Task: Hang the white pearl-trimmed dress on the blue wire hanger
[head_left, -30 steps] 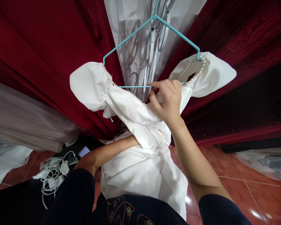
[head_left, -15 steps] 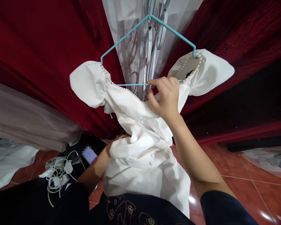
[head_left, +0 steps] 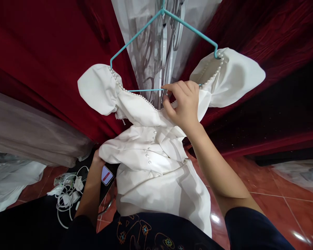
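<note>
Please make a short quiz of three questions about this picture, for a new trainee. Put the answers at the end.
1. True or false: the white dress hangs on a teal hanger.
2. What does the right hand pinch? A) a puffed sleeve B) the hanger's bottom bar at the pearl-trimmed neckline C) the red curtain
3. Fill in: the left hand is mostly hidden behind the dress's ____ edge, above a phone and white cables on the floor.

Key: 1 true; 2 B; 3 left.
</note>
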### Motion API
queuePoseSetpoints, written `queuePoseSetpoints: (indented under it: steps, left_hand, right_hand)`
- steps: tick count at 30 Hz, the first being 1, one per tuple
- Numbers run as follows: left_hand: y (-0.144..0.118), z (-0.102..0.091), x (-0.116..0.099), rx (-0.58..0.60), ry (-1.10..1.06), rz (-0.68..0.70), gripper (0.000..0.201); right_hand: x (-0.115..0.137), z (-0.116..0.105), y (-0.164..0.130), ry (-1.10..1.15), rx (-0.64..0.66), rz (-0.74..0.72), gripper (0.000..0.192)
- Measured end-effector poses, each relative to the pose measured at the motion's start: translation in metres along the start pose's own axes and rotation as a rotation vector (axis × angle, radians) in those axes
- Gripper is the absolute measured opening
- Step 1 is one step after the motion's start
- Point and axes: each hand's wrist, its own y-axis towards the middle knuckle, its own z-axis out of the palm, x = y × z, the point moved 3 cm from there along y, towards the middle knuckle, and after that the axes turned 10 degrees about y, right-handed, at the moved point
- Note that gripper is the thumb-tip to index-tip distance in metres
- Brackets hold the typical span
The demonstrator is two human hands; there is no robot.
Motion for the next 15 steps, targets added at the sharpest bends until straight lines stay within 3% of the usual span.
queuePoseSetpoints:
  steps: [3,6,8,10,12,14,15]
  left_hand:
    - [0.008,-0.003,0.018,-0.111,-0.035,-0.100,0.033]
    - [0.007,0.014,-0.007,-0.156,-0.083,-0.064,0.029]
    - [0.008,0.030,-0.045,-0.136,-0.106,0.027,0.025]
    - [0.014,0.042,-0.094,-0.191,-0.108,0.185,0.023]
    - [0.022,0.043,-0.149,-0.411,-0.009,0.561,0.021]
    - [0.039,0.041,-0.192,-0.582,0.077,0.759,0.028]
    - [0.051,0.040,-0.207,-0.614,0.122,0.807,0.039]
  right_hand:
    - [-0.001,0.002,0.000,0.002,-0.009,-0.005,0.030]
    - [0.001,0.002,-0.002,0.012,-0.027,-0.038,0.032]
    - [0.002,0.001,-0.004,0.004,-0.038,-0.054,0.034]
    - [0.003,-0.001,-0.006,-0.006,-0.043,-0.066,0.037]
    - [0.004,-0.003,-0.008,-0.006,-0.050,-0.085,0.038]
    - [0.005,-0.005,-0.008,-0.006,-0.050,-0.099,0.039]
    - [0.005,-0.006,-0.009,-0.010,-0.047,-0.100,0.040]
